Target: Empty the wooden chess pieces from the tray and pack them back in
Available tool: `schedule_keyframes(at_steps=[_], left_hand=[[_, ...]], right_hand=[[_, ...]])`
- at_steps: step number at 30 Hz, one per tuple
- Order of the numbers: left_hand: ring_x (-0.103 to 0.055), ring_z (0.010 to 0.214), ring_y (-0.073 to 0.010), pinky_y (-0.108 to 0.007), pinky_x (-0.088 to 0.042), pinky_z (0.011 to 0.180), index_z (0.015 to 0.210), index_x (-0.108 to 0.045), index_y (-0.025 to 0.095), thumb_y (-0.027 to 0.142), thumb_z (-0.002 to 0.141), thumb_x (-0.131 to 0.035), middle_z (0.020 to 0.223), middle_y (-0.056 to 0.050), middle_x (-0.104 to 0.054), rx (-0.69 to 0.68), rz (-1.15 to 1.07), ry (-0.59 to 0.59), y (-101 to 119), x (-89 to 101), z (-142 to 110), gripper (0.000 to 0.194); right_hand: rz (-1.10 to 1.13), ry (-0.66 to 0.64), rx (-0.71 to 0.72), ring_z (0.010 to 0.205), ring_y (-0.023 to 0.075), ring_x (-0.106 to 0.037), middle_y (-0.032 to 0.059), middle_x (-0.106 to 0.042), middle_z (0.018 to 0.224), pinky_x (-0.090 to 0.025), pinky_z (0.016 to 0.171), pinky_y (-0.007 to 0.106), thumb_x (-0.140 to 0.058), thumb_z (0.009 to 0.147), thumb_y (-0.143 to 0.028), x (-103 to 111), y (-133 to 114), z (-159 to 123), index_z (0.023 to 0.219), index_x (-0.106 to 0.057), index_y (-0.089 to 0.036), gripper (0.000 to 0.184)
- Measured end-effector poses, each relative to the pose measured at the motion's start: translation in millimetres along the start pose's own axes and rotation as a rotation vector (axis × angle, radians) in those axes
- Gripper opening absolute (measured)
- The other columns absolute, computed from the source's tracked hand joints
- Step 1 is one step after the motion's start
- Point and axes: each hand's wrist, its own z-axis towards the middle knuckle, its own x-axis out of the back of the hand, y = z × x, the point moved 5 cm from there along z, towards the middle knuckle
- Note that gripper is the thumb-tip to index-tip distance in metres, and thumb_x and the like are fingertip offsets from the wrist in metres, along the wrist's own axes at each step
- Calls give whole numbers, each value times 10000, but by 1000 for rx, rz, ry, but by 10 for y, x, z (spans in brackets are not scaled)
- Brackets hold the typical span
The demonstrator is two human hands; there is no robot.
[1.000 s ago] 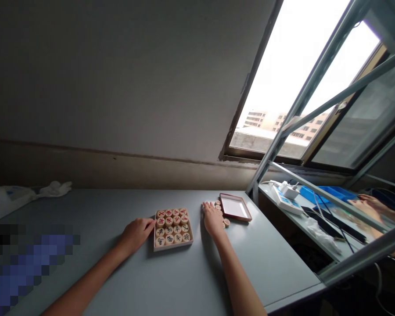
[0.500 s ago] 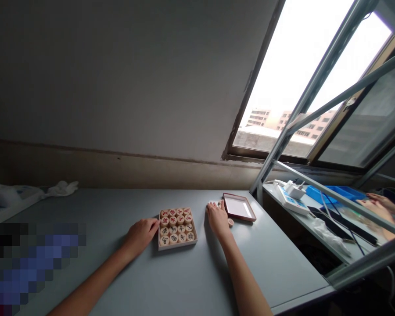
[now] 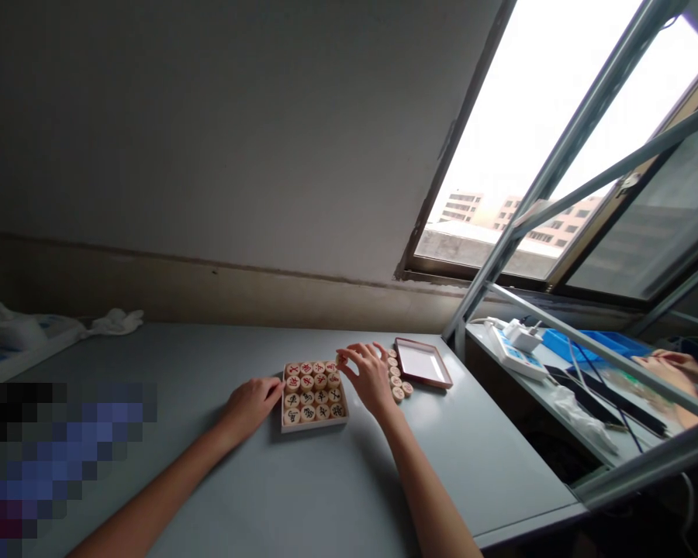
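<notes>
A shallow square box (image 3: pixel 285 415) on the grey table (image 3: pixel 326 496) holds several round wooden Chinese chess pieces (image 3: pixel 312 391) in rows. My left hand (image 3: pixel 253 403) rests curled against the box's left edge. My right hand (image 3: pixel 368 374) hovers at the box's far right corner, thumb and forefinger pinched on one chess piece (image 3: pixel 341 359). Several loose pieces (image 3: pixel 396 378) lie in a column just right of that hand. Beside them lies the box lid (image 3: pixel 423 363), red-rimmed and white inside.
White cloth and bags (image 3: pixel 113 322) lie at the table's far left. To the right, behind a metal frame (image 3: pixel 587 341), another bench holds a power strip (image 3: pixel 512 349), a blue tray (image 3: pixel 587 341) and another person's hands (image 3: pixel 675 364). A wall and window stand behind the table.
My right hand has left the loose pieces by the lid and moved left over the box's far right corner with one piece pinched. The left hand has stayed at the box.
</notes>
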Motion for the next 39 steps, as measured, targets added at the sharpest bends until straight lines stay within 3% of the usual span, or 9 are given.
schedule_keyframes(at_steps=[3, 7, 13, 19, 26, 39], left_hand=[[-582, 738, -170, -226, -284, 585, 719, -568, 177, 303, 884, -297, 784, -47, -649, -18, 6, 6, -11, -11, 9, 342], [-582, 752, -175, -224, -299, 593, 739, -575, 181, 329, 867, -318, 793, -46, -647, -31, -26, -21, -63, -23, 36, 323], [-579, 729, -164, -220, -337, 615, 753, -581, 184, 365, 836, -334, 799, -27, -649, -95, -169, -77, -105, -3, 69, 317], [-579, 723, -170, -224, -333, 604, 755, -577, 180, 350, 823, -341, 794, -34, -647, -86, -147, -66, -71, 11, 50, 299], [-563, 675, -157, -213, -314, 579, 737, -563, 186, 347, 808, -371, 739, -19, -632, -96, -122, -71, -54, 21, 35, 261], [-557, 669, -154, -213, -298, 567, 742, -572, 187, 324, 800, -395, 747, -19, -635, -95, -113, -42, -28, 57, -6, 231]], right_hand=[[94, 17, 88, 886, 152, -511, -4, -592, 936, -187, 975, 359, -611, 818, -272, -9, -154, 3, 972, -609, -262, 154], [251, -24, 188, 825, 148, -532, 2, -606, 896, -295, 881, 318, -661, 777, -249, -66, -297, -2, 955, -618, -241, 183], [378, -100, 240, 813, 137, -553, 6, -608, 928, -359, 732, 254, -662, 772, -222, -94, -425, -28, 926, -623, -226, 159], [396, -173, 242, 827, 142, -554, 11, -603, 944, -380, 747, 245, -664, 755, -176, -136, -481, -38, 943, -621, -222, 198], [424, -193, 289, 891, 144, -533, 10, -591, 966, -380, 808, 245, -661, 757, -182, -237, -540, -66, 983, -605, -232, 238], [593, -209, 302, 880, 160, -530, 34, -568, 960, -415, 782, 265, -621, 768, -105, -325, -547, -94, 973, -600, -212, 232]])
